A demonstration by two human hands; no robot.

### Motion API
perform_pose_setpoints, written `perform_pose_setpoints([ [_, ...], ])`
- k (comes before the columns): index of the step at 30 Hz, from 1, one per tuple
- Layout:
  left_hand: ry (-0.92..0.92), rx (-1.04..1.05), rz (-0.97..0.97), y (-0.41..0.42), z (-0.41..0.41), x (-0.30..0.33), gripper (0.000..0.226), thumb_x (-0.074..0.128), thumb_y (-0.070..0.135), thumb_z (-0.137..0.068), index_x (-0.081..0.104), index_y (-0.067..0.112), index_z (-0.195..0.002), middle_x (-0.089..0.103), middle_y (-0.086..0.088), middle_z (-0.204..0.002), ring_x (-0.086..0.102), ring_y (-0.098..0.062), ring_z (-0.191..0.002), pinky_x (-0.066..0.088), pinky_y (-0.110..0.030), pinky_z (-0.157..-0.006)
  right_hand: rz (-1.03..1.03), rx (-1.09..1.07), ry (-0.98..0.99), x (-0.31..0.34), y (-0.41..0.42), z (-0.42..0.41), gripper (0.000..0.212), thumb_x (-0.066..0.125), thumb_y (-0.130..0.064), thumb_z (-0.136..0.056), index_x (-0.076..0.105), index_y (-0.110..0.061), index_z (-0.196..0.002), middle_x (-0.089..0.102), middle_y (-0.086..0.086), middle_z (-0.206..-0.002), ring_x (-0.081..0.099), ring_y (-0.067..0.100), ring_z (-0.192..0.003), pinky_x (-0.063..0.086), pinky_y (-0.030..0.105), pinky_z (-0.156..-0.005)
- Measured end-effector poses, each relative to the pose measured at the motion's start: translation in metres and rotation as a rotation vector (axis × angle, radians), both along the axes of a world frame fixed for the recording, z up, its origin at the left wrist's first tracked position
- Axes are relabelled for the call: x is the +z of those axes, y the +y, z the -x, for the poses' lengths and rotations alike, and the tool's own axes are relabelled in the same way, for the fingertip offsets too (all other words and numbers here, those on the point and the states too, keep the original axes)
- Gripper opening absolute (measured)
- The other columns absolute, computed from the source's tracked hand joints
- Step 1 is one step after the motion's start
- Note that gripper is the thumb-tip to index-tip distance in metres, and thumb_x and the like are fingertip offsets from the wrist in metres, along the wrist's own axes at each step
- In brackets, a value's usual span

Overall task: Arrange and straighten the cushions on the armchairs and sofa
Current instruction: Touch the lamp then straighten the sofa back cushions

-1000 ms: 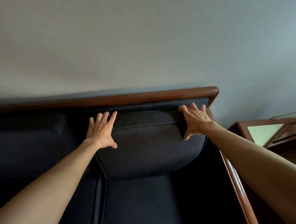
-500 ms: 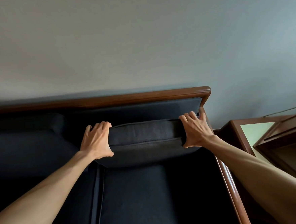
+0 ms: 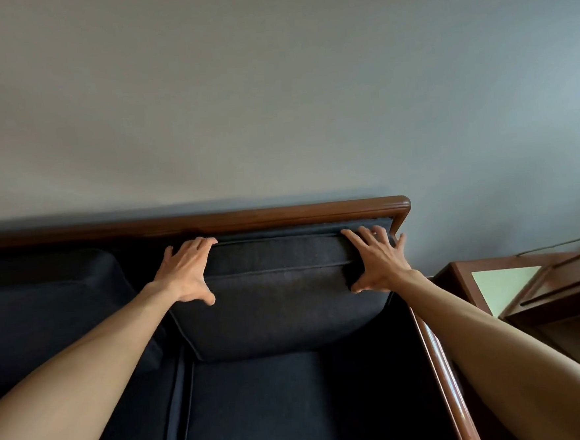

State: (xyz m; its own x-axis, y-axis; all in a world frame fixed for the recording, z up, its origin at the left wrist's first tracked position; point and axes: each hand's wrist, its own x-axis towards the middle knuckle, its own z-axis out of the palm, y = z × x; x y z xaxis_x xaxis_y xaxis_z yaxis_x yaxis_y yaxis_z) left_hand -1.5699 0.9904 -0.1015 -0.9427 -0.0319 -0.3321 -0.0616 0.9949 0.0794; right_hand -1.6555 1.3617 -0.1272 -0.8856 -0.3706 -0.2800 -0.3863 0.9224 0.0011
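A dark navy back cushion [image 3: 280, 296] leans against the backrest at the right end of a wooden-framed sofa [image 3: 213, 220]. My left hand [image 3: 187, 271] grips its upper left corner, fingers over the top edge and thumb on the front. My right hand [image 3: 375, 260] holds the upper right corner the same way, fingers spread. Below lies the dark seat cushion [image 3: 295, 408]. A second back cushion [image 3: 47, 298] stands to the left, partly behind my left forearm.
The sofa's wooden right armrest [image 3: 443, 374] runs along my right forearm. A brown wooden side table [image 3: 512, 280] with a pale green top panel stands to the right. A plain grey wall [image 3: 273, 100] rises behind the sofa.
The cushion, tipped forward and low half a second ago, now stands up against the backrest. Both hands rose with it and the right fingers spread.
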Motion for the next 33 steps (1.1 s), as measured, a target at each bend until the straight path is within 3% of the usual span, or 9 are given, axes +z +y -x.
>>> perform_pose_setpoints([
  [3,-0.023,0.007,-0.006,0.0,0.004,-0.006,0.128,0.089,0.043,-0.051,0.013,0.021,-0.152,0.023,0.0,-0.156,0.019,-0.021,-0.145,0.015,-0.058,-0.116,0.025,-0.022,-0.037,-0.002,-0.001,0.007,0.132,0.083,-0.059,-0.052,-0.002,-0.041,-0.152,0.011,0.001,-0.16,0.001,0.031,-0.149,0.016,0.079,-0.105],
  [7,-0.001,0.015,-0.013,-0.004,0.006,-0.012,0.127,0.087,0.043,-0.056,0.008,0.022,-0.154,0.017,0.0,-0.16,0.009,-0.019,-0.149,0.009,-0.058,-0.118,0.045,-0.017,-0.044,-0.004,-0.001,0.013,0.133,0.084,-0.06,-0.049,0.0,-0.042,-0.151,0.014,0.002,-0.157,0.004,0.029,-0.149,0.024,0.077,-0.104],
  [12,0.065,0.003,0.008,-0.007,-0.012,-0.018,0.125,0.083,0.049,-0.064,0.0,0.029,-0.154,0.0,0.005,-0.164,-0.005,-0.016,-0.15,0.008,-0.061,-0.117,0.052,-0.015,-0.053,-0.006,0.001,0.011,0.135,0.084,-0.061,-0.049,-0.002,-0.041,-0.151,0.015,0.002,-0.157,0.003,0.028,-0.149,0.022,0.075,-0.106],
  [16,0.058,0.092,-0.056,-0.009,-0.021,-0.016,0.122,0.085,0.052,-0.059,0.007,0.045,-0.151,0.001,0.01,-0.163,-0.007,-0.02,-0.15,0.023,-0.072,-0.105,0.034,-0.002,-0.03,0.0,0.003,0.01,0.128,0.083,-0.063,-0.05,0.007,-0.04,-0.151,0.028,0.001,-0.149,0.018,0.027,-0.143,0.034,0.068,-0.103],
  [19,0.063,0.084,-0.065,-0.006,-0.018,-0.009,0.119,0.087,0.051,-0.056,0.015,0.047,-0.15,0.013,0.011,-0.16,0.003,-0.024,-0.148,0.04,-0.069,-0.094,-0.009,0.0,-0.012,0.008,0.008,0.013,0.122,0.082,-0.063,-0.052,0.013,-0.042,-0.15,0.035,0.001,-0.141,0.026,0.027,-0.135,0.044,0.058,-0.094],
  [21,0.073,0.082,-0.065,-0.005,-0.017,-0.009,0.118,0.087,0.052,-0.055,0.016,0.046,-0.15,0.015,0.011,-0.159,0.005,-0.024,-0.148,0.043,-0.068,-0.092,-0.022,-0.001,-0.033,0.011,0.01,0.014,0.123,0.083,-0.061,-0.054,0.011,-0.041,-0.152,0.033,0.001,-0.143,0.026,0.028,-0.136,0.046,0.057,-0.092],
  [27,0.012,0.09,-0.134,-0.009,-0.017,-0.016,0.119,0.085,0.047,-0.062,0.005,0.047,-0.15,-0.003,0.012,-0.163,-0.01,-0.019,-0.149,0.024,-0.071,-0.105,0.002,0.008,-0.094,0.002,0.01,0.014,0.135,0.082,-0.06,-0.053,-0.007,-0.039,-0.153,0.013,0.002,-0.159,0.006,0.03,-0.147,0.032,0.071,-0.103],
  [33,0.027,0.038,-0.094,-0.013,-0.019,-0.019,0.127,0.083,0.058,-0.058,-0.002,0.045,-0.151,-0.008,0.008,-0.163,-0.012,-0.021,-0.149,0.013,-0.066,-0.113,0.017,0.042,-0.081,-0.001,0.013,0.016,0.137,0.08,-0.065,-0.053,-0.008,-0.035,-0.154,0.009,0.004,-0.161,0.001,0.03,-0.15,0.019,0.073,-0.11],
])
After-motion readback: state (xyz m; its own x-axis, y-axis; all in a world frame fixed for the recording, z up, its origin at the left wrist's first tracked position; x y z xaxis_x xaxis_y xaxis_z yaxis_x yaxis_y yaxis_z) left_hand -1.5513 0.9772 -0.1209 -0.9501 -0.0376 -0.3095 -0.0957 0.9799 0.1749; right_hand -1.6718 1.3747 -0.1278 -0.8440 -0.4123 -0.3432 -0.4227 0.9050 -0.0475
